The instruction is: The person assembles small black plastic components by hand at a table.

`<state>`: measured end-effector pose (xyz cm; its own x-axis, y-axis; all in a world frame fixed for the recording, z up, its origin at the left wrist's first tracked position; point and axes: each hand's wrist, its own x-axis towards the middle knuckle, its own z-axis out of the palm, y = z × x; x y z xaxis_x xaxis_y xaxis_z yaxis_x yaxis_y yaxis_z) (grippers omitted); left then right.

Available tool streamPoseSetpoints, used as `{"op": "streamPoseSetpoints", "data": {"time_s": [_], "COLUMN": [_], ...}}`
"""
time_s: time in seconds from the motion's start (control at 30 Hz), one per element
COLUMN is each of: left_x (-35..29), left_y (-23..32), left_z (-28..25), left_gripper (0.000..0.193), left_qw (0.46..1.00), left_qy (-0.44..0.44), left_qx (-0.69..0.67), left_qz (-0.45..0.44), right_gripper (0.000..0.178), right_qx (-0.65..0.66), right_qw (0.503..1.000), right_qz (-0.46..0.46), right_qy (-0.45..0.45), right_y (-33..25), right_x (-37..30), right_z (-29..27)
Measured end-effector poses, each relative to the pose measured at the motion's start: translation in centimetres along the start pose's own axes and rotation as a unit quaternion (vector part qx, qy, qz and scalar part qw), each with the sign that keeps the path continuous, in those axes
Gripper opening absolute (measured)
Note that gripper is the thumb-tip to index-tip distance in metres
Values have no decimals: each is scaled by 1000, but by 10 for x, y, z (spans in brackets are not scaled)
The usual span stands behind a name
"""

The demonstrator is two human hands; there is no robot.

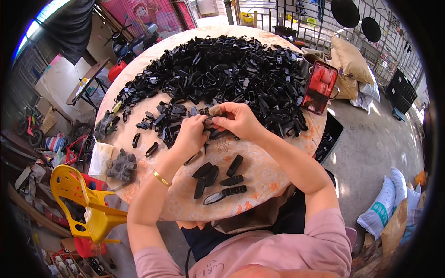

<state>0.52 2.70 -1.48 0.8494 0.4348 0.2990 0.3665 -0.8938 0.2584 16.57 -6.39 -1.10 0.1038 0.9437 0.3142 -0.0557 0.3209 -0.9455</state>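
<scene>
Above the middle of the round table, my left hand and my right hand meet, fingers closed on a small black plastic part that they mostly hide. A tan cover wraps my right index fingertip. Just beyond lies a big heap of black plastic parts, glossy and oblong, some like open frames. Between my forearms, several loose black oblong pieces rest on the cloth. Nearest me is a black-handled piece with a pale, shiny end.
A patterned cloth covers the table. At its right edge a phone in a red case leans upright. Dark grey gloves lie at the left edge, by a white bag. A yellow chair stands left; sacks are piled right.
</scene>
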Motion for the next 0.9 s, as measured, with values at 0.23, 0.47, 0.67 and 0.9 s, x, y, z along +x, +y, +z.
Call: {"op": "streamPoseSetpoints", "data": {"time_s": [0.23,0.47,0.67,0.9], "left_x": [-6,-16,-22,-26], "left_y": [-5,8,21,11], "left_z": [-3,-24,-39,-31], "left_gripper": [23,20,31,24], "left_qw": [880,732,705,811], "left_qy": [169,85,31,75], "left_qx": [-419,-654,-698,-568], "left_qz": [-143,-170,-122,-117], "right_gripper": [21,16,14,10], "right_qx": [-69,-154,-18,-22], "right_qw": [997,973,995,997], "right_qz": [-16,-164,99,-62], "right_qy": [17,41,7,35], "right_y": [6,13,-8,2], "right_x": [1,-1,-8,-11], "right_z": [4,6,12,22]}}
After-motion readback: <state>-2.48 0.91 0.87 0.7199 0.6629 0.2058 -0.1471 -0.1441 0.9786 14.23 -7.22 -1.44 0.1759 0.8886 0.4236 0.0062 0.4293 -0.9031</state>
